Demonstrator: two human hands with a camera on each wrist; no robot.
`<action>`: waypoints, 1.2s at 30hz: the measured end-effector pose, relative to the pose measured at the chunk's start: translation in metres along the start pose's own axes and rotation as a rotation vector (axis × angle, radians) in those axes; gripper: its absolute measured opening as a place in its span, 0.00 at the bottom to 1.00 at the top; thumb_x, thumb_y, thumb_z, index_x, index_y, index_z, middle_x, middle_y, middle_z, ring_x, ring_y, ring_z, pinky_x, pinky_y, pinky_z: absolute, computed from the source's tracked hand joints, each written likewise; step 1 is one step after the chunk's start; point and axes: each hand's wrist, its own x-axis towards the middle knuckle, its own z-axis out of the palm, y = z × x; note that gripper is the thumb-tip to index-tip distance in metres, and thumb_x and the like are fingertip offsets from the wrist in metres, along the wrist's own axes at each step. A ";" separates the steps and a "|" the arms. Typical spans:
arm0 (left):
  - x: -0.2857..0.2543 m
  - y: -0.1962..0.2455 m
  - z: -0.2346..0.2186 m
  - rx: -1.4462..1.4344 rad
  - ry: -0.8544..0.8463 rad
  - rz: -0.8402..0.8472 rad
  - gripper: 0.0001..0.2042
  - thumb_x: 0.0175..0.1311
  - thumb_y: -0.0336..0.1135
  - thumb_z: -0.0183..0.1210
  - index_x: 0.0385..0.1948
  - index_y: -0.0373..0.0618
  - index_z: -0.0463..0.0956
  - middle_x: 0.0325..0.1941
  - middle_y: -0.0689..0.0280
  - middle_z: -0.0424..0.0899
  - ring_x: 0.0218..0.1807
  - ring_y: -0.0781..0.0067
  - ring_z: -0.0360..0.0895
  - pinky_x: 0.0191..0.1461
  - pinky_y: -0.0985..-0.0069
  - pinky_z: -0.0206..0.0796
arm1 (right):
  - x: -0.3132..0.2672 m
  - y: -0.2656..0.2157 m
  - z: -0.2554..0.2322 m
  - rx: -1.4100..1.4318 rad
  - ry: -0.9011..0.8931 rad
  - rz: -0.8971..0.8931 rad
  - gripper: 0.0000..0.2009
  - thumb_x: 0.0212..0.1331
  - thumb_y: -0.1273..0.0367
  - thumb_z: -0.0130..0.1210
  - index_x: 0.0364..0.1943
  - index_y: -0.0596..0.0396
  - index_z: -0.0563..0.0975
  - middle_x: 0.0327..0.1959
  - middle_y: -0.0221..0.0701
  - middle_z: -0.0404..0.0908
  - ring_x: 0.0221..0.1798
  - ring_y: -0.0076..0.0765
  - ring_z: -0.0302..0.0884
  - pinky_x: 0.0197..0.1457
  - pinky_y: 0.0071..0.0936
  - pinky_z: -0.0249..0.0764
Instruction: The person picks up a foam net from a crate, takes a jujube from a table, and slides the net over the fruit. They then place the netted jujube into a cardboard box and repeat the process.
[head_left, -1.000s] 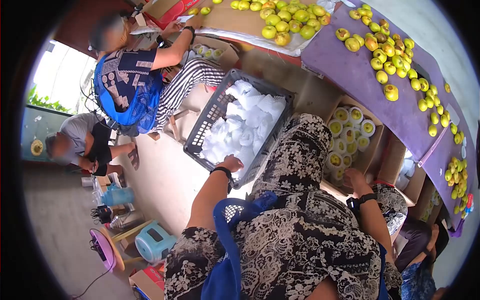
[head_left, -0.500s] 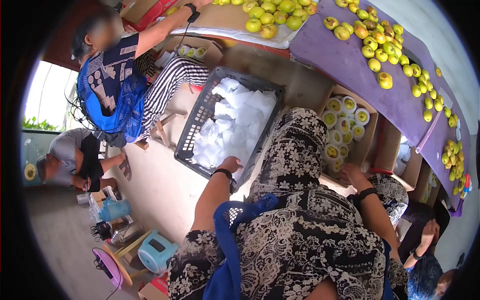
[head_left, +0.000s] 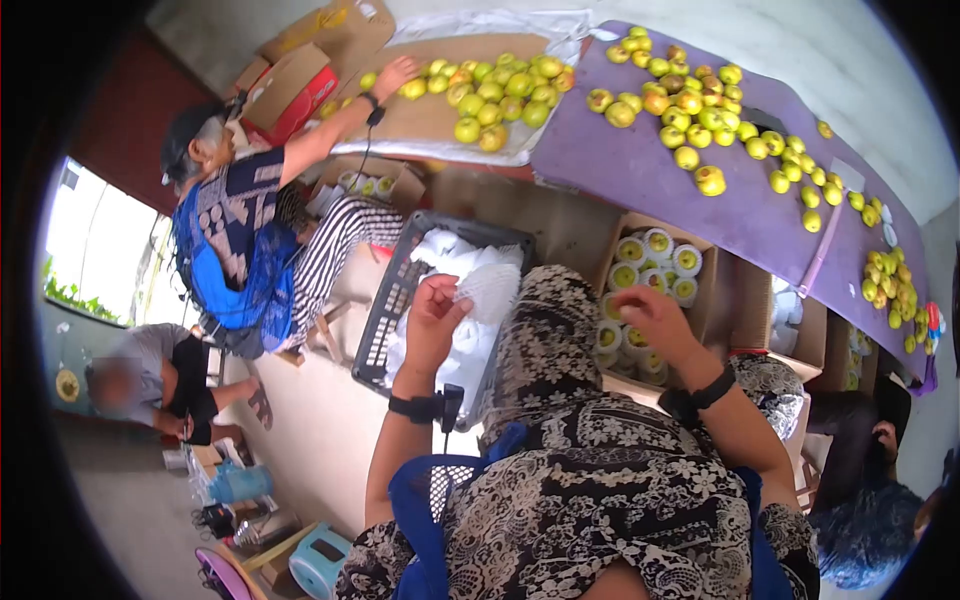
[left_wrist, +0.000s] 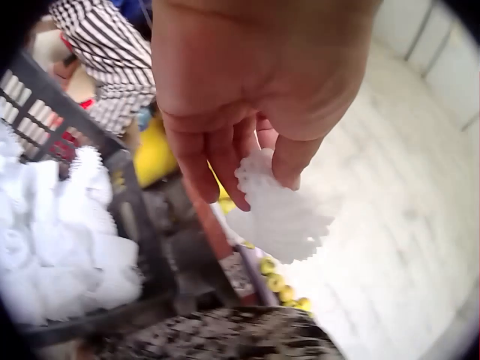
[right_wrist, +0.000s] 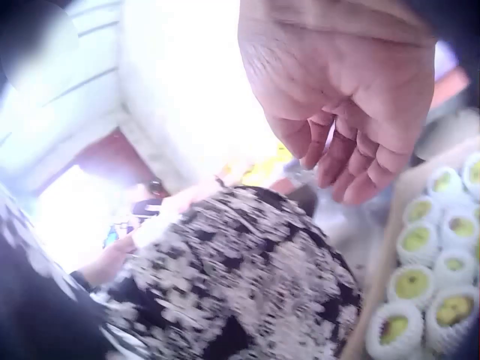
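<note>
Between the thumb and fingers of my left hand (head_left: 432, 325) is a white foam fruit net (left_wrist: 281, 217), raised above a black plastic crate (head_left: 378, 335). Many more white foam nets (left_wrist: 52, 247) fill that crate. My right hand (head_left: 655, 320) hovers over the near side of a cardboard box (head_left: 708, 290), its fingers loosely bent. Nothing shows in its grasp in the right wrist view. Green-yellow apples in foam nets (right_wrist: 412, 281) stand packed in rows in that box.
A purple-covered table (head_left: 585, 150) bears many loose apples (head_left: 710, 180). At the left, a seated person (head_left: 235, 210) reaches to apples on a cardboard-covered surface (head_left: 400, 125). Another cardboard box (head_left: 745, 320) stands right of the packed one. A blue stool (head_left: 318, 560) is at lower left.
My left hand has risen from the crate with a foam net. My right hand has lifted from the box's near edge to above the apples. The view has tilted upward.
</note>
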 end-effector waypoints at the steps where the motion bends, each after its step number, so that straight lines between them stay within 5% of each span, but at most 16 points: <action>1: 0.000 0.016 0.024 -0.025 -0.067 0.044 0.15 0.60 0.19 0.58 0.47 0.42 0.68 0.41 0.67 0.79 0.43 0.79 0.76 0.50 0.81 0.69 | 0.000 -0.030 0.010 0.071 -0.031 -0.090 0.16 0.59 0.72 0.57 0.52 0.54 0.75 0.50 0.30 0.75 0.50 0.26 0.74 0.49 0.24 0.75; 6: -0.002 0.034 0.102 -0.089 -0.280 0.107 0.13 0.60 0.20 0.60 0.45 0.41 0.71 0.41 0.68 0.78 0.45 0.80 0.75 0.51 0.79 0.68 | -0.022 -0.113 0.022 -0.184 0.080 -0.414 0.22 0.51 0.72 0.64 0.52 0.51 0.74 0.55 0.33 0.66 0.49 0.31 0.72 0.45 0.23 0.74; 12: -0.005 0.045 0.136 -0.224 -0.414 0.091 0.12 0.62 0.21 0.57 0.46 0.42 0.68 0.42 0.68 0.78 0.45 0.80 0.74 0.50 0.80 0.66 | -0.037 -0.098 0.003 -0.139 0.128 -0.350 0.19 0.51 0.72 0.63 0.50 0.50 0.74 0.50 0.33 0.66 0.44 0.30 0.71 0.41 0.25 0.73; 22: -0.007 0.048 0.153 -0.258 -0.358 -0.065 0.18 0.64 0.22 0.55 0.54 0.44 0.64 0.45 0.64 0.80 0.47 0.78 0.75 0.53 0.79 0.66 | -0.049 -0.101 -0.001 -0.178 0.173 -0.414 0.12 0.53 0.72 0.61 0.42 0.54 0.76 0.50 0.35 0.66 0.46 0.31 0.71 0.42 0.24 0.75; 36: -0.007 0.057 0.164 -0.118 -0.385 -0.065 0.17 0.64 0.20 0.53 0.54 0.42 0.65 0.46 0.64 0.80 0.48 0.78 0.76 0.52 0.79 0.67 | -0.046 -0.091 -0.005 -0.258 0.214 -0.445 0.12 0.49 0.71 0.62 0.38 0.54 0.75 0.52 0.40 0.65 0.57 0.45 0.65 0.59 0.36 0.66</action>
